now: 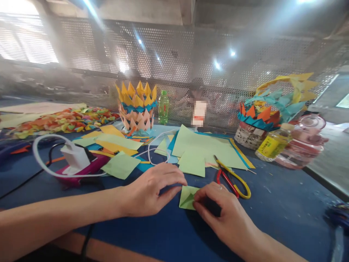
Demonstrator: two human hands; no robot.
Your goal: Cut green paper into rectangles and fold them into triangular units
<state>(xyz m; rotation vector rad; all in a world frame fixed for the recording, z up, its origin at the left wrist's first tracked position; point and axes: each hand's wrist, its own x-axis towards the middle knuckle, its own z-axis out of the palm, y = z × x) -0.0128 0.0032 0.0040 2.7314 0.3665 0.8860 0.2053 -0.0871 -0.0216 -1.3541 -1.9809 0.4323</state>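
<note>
Right hand's grip (231, 209) pinches folded green paper (186, 200), left hand's grip (155, 189) unclear; 1 yellow-labelled bottle (272, 145), contents indistinct, is at right.

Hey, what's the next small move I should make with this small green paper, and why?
Perhaps press the small green paper flat along its fold with your left hand: a triangular fold shows on it, your right hand pinches its right side, and your left fingertips are close by its upper left corner.

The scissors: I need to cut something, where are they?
In the head view, the scissors lie right of centre, just beyond the right hand, tips over the large green sheet.
</note>
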